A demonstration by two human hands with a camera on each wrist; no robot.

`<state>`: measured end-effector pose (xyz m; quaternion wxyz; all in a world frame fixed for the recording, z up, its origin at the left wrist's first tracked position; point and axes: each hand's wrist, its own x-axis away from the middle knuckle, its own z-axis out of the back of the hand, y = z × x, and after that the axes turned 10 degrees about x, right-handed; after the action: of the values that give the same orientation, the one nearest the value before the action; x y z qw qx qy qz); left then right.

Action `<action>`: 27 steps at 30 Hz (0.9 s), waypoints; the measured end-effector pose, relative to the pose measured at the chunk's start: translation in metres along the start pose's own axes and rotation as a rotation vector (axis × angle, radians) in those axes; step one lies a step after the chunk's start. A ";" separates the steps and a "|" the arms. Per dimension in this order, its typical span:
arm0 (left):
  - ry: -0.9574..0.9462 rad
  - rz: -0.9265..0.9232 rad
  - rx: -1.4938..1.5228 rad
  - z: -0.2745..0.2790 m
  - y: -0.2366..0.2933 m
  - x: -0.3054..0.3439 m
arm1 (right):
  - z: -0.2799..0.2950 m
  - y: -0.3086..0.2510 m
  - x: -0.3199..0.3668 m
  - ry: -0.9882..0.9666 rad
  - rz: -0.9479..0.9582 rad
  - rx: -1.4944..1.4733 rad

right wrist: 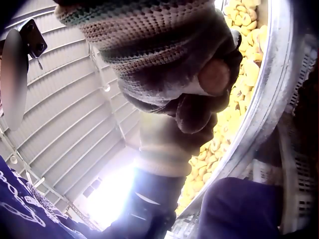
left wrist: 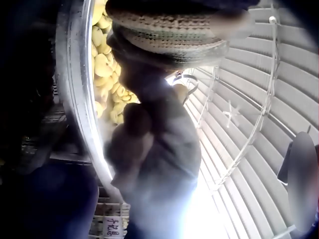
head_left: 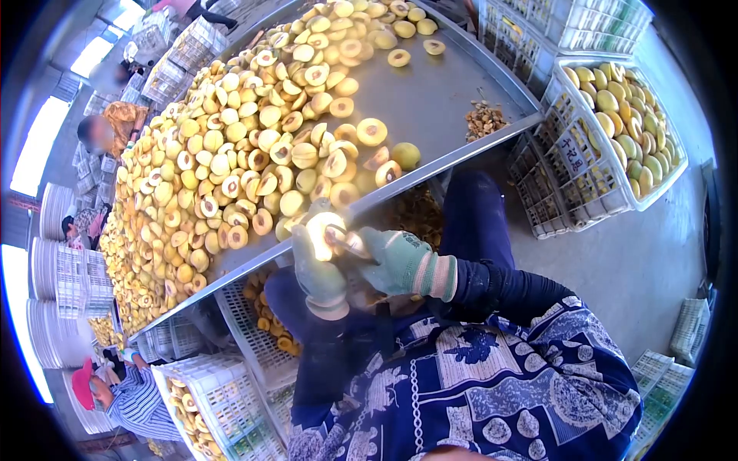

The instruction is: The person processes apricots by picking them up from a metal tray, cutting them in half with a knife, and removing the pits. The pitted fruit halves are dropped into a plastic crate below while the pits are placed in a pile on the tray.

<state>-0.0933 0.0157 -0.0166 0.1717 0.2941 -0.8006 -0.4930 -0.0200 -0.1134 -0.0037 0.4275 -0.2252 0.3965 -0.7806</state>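
I watch a ribbed-roofed room (left wrist: pixel 294 94), crates (head_left: pixel 580 165) stacked around a metal bench (head_left: pixel 438 84) heaped with halved fruit (head_left: pixel 231 138). Close together at its edge, the left hand (head_left: pixel 320 265) holds a glare-washed fruit half (head_left: pixel 320 230) and the right hand (head_left: pixel 396 259) grips a round-ended tool (right wrist: pixel 214 77); I can't tell whether tool meets fruit. Pushed too hard, I judge, it could skid into the left hand.

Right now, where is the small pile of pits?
In the head view, the pits lie near the right corner of the table, left of the fruit-filled crate.
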 end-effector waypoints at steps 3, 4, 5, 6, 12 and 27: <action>-0.050 -0.065 0.032 -0.010 0.001 0.005 | 0.008 -0.012 0.008 0.008 -0.055 -0.109; -0.088 -0.047 0.103 -0.013 0.003 0.008 | 0.011 -0.016 0.011 -0.016 -0.122 -0.199; -0.126 -0.030 0.174 -0.015 0.005 0.010 | 0.011 -0.015 0.012 -0.014 -0.119 -0.200; -0.165 -0.013 0.246 -0.018 0.007 0.012 | 0.011 -0.014 0.011 -0.112 -0.239 -0.486; -0.206 0.073 0.366 -0.021 0.011 0.023 | 0.005 0.014 -0.004 -0.034 -0.108 -0.575; -0.055 0.075 0.422 -0.016 0.001 0.019 | -0.012 0.004 0.017 0.092 -0.010 -0.058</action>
<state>-0.0993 -0.0068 -0.0087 0.1026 0.2801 -0.9008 -0.3156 -0.0353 -0.1245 -0.0135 0.3984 -0.2034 0.4370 -0.7803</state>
